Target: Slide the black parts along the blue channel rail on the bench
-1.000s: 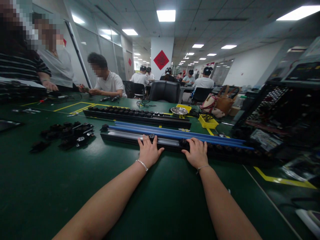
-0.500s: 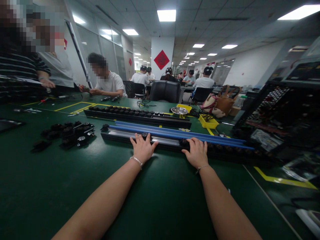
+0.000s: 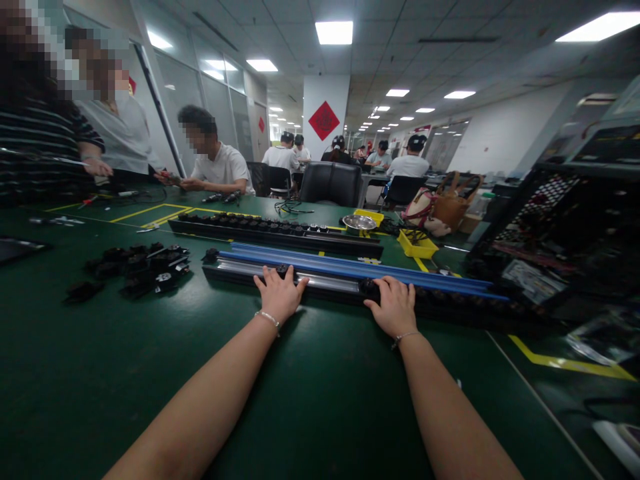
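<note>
A long black track (image 3: 225,275) with a shiny metal strip along its top lies across the table in front of me. My left hand (image 3: 280,293) rests on it, fingers spread, around a small black round piece (image 3: 283,270) that shows between the fingertips. Farther right, my right hand (image 3: 395,307) has thumb and forefinger around another black piece (image 3: 369,287) seated on the track; the lower part of this grip is hidden. Just behind runs a long blue rail (image 3: 320,260), parallel to the track. More black pieces fill the track's right part, dimly seen.
A second black track (image 3: 240,227) carrying several pieces lies behind. Loose black parts (image 3: 135,267) are heaped at left. A metal bowl (image 3: 359,222) and a yellow tray (image 3: 418,247) stand beyond. An open computer case (image 3: 530,233) is at right. Co-workers (image 3: 220,167) are around the table.
My left hand has slid slightly left along the track, and the small black piece at its fingertips has moved left too. My right hand stays in place.
</note>
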A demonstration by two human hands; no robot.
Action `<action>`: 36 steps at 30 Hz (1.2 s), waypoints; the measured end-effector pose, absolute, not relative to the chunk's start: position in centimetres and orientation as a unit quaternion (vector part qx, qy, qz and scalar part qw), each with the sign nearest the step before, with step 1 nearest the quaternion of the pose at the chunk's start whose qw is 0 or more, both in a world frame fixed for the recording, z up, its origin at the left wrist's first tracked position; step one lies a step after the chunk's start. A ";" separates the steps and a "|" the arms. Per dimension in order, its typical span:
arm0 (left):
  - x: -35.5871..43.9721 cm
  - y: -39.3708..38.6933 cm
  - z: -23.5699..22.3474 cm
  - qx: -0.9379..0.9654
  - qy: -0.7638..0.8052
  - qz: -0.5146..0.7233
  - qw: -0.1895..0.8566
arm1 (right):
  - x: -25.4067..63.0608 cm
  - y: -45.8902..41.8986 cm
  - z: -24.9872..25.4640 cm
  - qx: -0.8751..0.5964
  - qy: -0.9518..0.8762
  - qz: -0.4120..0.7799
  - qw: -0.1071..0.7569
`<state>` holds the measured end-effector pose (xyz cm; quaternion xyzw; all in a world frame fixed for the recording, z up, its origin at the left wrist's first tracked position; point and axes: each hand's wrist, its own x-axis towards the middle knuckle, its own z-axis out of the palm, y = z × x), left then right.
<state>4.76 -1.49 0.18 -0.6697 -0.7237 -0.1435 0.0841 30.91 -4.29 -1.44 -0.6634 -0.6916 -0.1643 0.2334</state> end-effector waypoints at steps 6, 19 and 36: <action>4.5 -1.3 0.3 -0.661 -0.732 -0.148 0.076 | 30.9 -4.3 -1.5 -0.666 -0.691 -0.163 0.230; 3.3 -0.6 0.4 -0.634 -0.754 -0.163 0.055 | 30.9 -4.3 -1.4 -0.666 -0.690 -0.162 0.232; 2.3 0.0 0.2 -0.611 -0.768 -0.184 0.050 | 31.0 -4.3 -1.5 -0.664 -0.691 -0.164 0.233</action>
